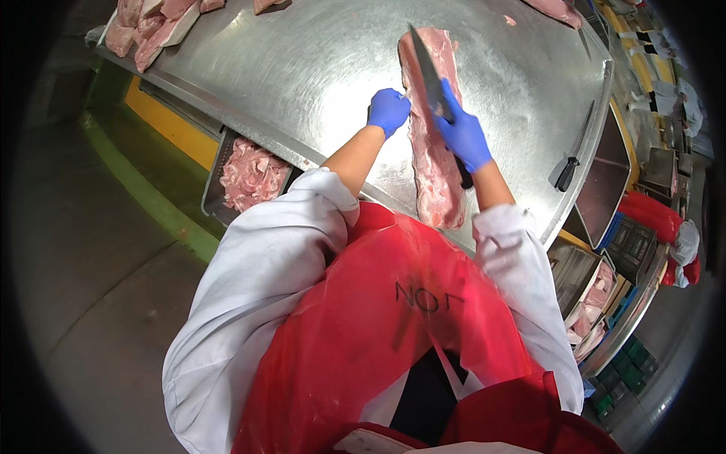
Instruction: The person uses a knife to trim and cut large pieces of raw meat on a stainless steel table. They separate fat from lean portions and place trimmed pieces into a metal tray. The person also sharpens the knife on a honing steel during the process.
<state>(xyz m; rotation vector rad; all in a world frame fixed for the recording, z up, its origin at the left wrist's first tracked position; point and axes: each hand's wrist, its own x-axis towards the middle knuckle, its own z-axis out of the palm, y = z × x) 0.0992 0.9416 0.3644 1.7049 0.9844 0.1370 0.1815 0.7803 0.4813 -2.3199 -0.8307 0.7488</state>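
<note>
A long pale pink slab of meat (pixel 432 198) lies lengthwise on the steel table (pixel 302 68). My left hand (pixel 387 112), blue-gloved, is closed at the slab's left edge; what its fingers grip is too small to make out. My right hand (pixel 461 132), also gloved, is closed on a large knife (pixel 427 64), whose blade points away from me over the slab, with the black handle end showing below the hand. A second, slim knife with a black handle (pixel 566 172) rests near the table's right edge.
Meat pieces (pixel 155 30) lie at the back left, another (pixel 552 9) at the back right. A bin of trimmings (pixel 249 174) sits below the left edge. At right are trays of meat (pixel 586 310), stacked crates (pixel 631 242) and people in red aprons (pixel 650 216).
</note>
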